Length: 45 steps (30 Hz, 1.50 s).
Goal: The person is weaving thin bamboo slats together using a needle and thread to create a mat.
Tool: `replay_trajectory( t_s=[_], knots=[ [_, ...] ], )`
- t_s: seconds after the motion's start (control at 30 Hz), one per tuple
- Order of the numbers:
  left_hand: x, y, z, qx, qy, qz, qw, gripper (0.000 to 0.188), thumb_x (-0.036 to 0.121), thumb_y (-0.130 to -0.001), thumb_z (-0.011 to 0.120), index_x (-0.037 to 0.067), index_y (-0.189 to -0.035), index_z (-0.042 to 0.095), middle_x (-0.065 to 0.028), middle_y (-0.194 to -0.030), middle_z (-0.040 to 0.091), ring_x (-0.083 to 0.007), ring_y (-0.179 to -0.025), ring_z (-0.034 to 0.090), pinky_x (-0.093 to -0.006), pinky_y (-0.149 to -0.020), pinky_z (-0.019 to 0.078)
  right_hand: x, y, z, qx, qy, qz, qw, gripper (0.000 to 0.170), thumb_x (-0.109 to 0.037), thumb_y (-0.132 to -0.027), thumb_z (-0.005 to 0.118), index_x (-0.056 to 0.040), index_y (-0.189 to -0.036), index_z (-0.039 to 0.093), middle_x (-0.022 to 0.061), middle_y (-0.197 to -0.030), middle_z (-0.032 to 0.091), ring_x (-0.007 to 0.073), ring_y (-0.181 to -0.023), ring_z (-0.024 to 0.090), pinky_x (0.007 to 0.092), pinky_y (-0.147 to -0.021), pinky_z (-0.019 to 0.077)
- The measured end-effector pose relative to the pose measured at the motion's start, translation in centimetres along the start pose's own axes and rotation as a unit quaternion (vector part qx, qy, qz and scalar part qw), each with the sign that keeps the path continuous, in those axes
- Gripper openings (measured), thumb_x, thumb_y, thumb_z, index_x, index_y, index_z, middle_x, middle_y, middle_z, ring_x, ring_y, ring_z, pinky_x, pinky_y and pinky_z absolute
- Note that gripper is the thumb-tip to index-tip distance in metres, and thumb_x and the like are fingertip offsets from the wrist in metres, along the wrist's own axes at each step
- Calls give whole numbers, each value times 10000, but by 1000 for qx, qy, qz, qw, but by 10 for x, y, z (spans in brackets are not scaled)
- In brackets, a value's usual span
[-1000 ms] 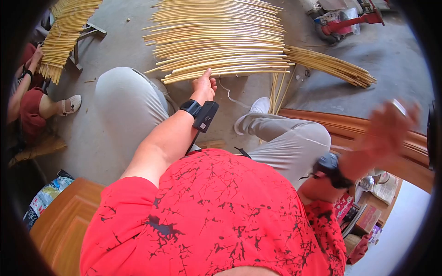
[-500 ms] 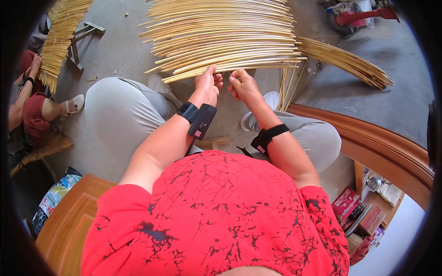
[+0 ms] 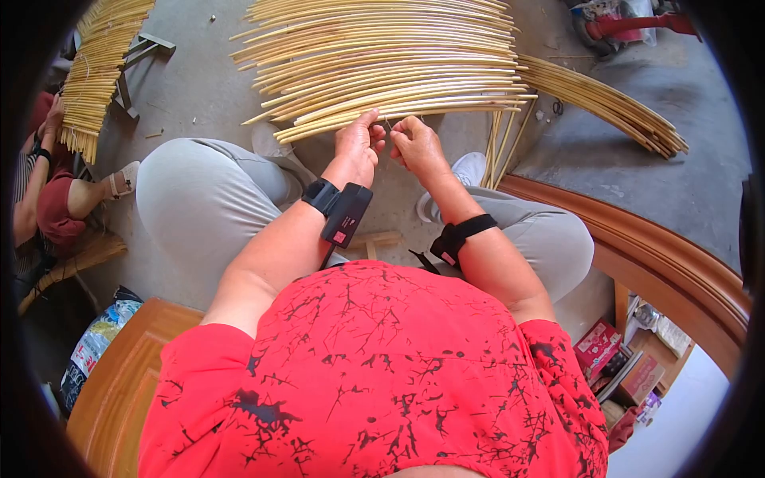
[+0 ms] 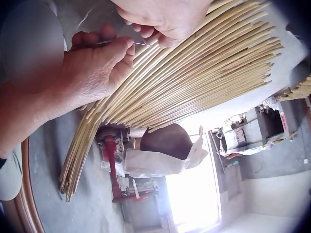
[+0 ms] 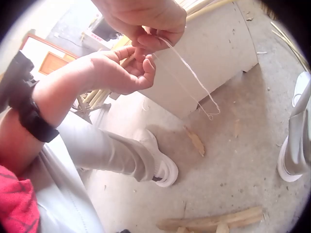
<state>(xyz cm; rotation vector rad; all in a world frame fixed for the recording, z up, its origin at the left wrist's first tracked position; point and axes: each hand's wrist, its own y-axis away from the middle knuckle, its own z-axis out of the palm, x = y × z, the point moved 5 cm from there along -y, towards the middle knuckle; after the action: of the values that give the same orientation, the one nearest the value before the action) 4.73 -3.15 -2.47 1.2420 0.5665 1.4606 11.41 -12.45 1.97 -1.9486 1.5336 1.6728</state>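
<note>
A mat of thin yellow sticks (image 3: 390, 68), bound side by side, lies ahead of my knees. At its near edge, my left hand (image 3: 356, 151) pinches the nearest stick (image 3: 319, 127), fingers curled below it. My right hand (image 3: 420, 150) is just to the right, thumb and forefinger pinching a white string (image 5: 192, 70). In the right wrist view the string's loose end dangles below both hands, which nearly meet. A taut thin stretch of string (image 4: 142, 44) runs between the hands in the left wrist view, close over the stick.
A loose bundle of sticks (image 3: 606, 103) lies right of the mat. Another person's hand (image 3: 54, 111) touches a second stick mat (image 3: 103, 68) at far left. A brown wooden frame (image 3: 637, 227) stands by my right knee, and a white panel (image 5: 209, 58) beneath the mat.
My right hand has swung in from the far right to beside the left hand, then slightly closer to it. The left hand has stayed at the mat's near edge.
</note>
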Motion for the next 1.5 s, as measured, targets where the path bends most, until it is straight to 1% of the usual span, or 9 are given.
replay_trajectory(
  t_s=[0.17,0.23,0.47,0.63,1.03,1.27,1.37,1.43,1.5],
  knots=[
    [0,-1,0,5,-7,6,1000,137,207,-718,687,118,-723,582,-8,-558,549,-126,-535,529,-268,-501,417,0,-3,0,2,3,-3,1000,110,-110,-770,532,-3,-800,533,82,-551,568,135,-433,539,266,-387,417],
    [0,-1,0,11,-5,5,1000,134,208,-720,685,122,-727,584,-6,-558,549,-121,-533,526,-267,-498,414,0,-3,1,0,-23,-1,1000,104,-101,-756,527,-4,-791,539,82,-551,569,133,-437,540,264,-385,417],
    [-1,0,0,27,-2,10,1000,125,210,-725,682,131,-737,585,8,-570,551,-109,-544,526,-268,-504,408,-2,-2,-1,-2,-36,18,999,99,-89,-733,527,-5,-782,547,78,-537,561,125,-436,536,260,-373,411],
    [-1,2,1,25,4,15,1000,132,210,-734,676,129,-774,580,8,-650,567,-104,-634,537,-286,-542,402,-2,-3,-1,-7,-68,33,997,92,-86,-721,529,-9,-766,554,69,-523,556,115,-407,503,253,-353,388],
    [-1,1,2,26,17,18,999,153,218,-739,673,121,-802,572,-17,-692,567,-132,-696,541,-300,-550,395,-1,-6,-1,-8,-79,38,996,101,-92,-715,523,-2,-735,566,61,-499,541,104,-372,466,252,-338,372],
    [-3,2,1,29,24,8,999,140,209,-740,670,123,-799,576,-12,-689,574,-120,-683,541,-295,-567,399,1,-5,0,-7,-102,51,993,102,-96,-714,528,-4,-723,570,60,-495,536,101,-369,460,252,-330,360],
    [-3,-1,1,18,21,14,1000,115,189,-744,664,122,-789,582,-10,-690,586,-112,-680,543,-290,-569,402,7,-5,2,-6,-103,50,993,106,-107,-723,545,-6,-726,580,57,-503,542,100,-379,467,253,-339,363],
    [-2,-1,1,21,30,27,999,93,169,-750,655,117,-784,586,-9,-687,594,-110,-666,545,-285,-567,405,6,-5,2,9,-74,21,997,113,-115,-736,558,-7,-736,591,53,-512,550,99,-400,480,253,-356,370],
    [-3,-1,1,20,33,28,999,91,163,-751,653,112,-785,586,-12,-682,594,-112,-659,547,-281,-571,409,7,-4,1,14,-68,18,997,118,-118,-740,561,-5,-743,595,51,-515,552,101,-409,486,254,-365,375]
  ],
)
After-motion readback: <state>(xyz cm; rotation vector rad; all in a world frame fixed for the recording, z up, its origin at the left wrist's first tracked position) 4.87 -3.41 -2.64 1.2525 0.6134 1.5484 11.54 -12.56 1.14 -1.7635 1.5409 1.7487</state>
